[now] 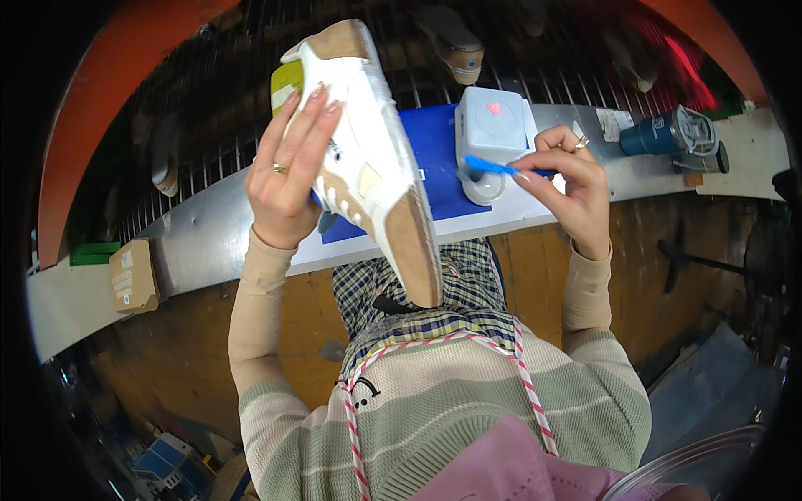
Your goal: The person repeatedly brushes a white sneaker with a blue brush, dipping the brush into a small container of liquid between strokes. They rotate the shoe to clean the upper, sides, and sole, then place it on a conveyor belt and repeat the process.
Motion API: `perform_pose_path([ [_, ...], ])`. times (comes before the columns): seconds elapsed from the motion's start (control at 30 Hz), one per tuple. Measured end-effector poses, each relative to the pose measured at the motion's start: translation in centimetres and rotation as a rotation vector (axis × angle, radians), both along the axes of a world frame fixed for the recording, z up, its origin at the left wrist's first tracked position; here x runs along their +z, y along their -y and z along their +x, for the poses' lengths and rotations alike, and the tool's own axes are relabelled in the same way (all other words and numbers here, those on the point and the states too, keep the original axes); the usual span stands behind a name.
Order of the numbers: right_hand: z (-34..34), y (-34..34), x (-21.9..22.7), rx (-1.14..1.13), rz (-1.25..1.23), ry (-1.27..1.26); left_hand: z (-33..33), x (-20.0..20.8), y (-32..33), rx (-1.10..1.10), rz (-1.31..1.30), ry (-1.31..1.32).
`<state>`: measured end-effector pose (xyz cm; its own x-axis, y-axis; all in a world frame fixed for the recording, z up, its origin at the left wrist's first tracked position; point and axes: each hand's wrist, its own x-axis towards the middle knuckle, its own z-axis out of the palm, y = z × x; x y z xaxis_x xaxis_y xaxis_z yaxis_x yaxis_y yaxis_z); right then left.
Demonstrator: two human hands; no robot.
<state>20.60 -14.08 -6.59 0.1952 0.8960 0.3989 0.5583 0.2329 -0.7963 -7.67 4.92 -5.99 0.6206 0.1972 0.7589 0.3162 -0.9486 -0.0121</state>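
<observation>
My left hand (pixel 288 171) is closed around a white and tan sneaker (pixel 372 138), raised and tilted over the bench edge with its tan toe pointing down toward me. The fingers lie across its upper near a lime-green patch; the thumb is hidden. My right hand (pixel 581 179) pinches a thin blue brush (pixel 491 166), whose head points left. Its tip hovers at a small clear cup (pixel 484 192), though I cannot tell whether it touches. Directly behind the cup stands a pale lidded plastic container (pixel 493 121) with a pink heart mark.
A blue sheet (pixel 434 134) lies over white paper on the metal bench (pixel 200 242). Beyond runs a rack of dark bars with another shoe (pixel 459 50) on it. A teal tumbler (pixel 660 134) lies at the right; a small cardboard box (pixel 134 275) sits at the left.
</observation>
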Motion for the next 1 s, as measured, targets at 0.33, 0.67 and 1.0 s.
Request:
perform_pose_path([
  [0.33,-0.1,2.1,-11.6,-0.453,-0.321,0.605,-0.1,-3.5,-0.2,0.068,-0.185,-0.010],
  [0.67,2.4,5.2,-12.3,-0.444,-0.634,-0.546,1.2,-4.8,-0.5,0.061,-0.230,-0.020],
  [1.0,-4.8,2.5,-5.3,-0.132,-0.054,-0.677,3.3,-5.0,-1.5,0.057,-0.203,0.017],
])
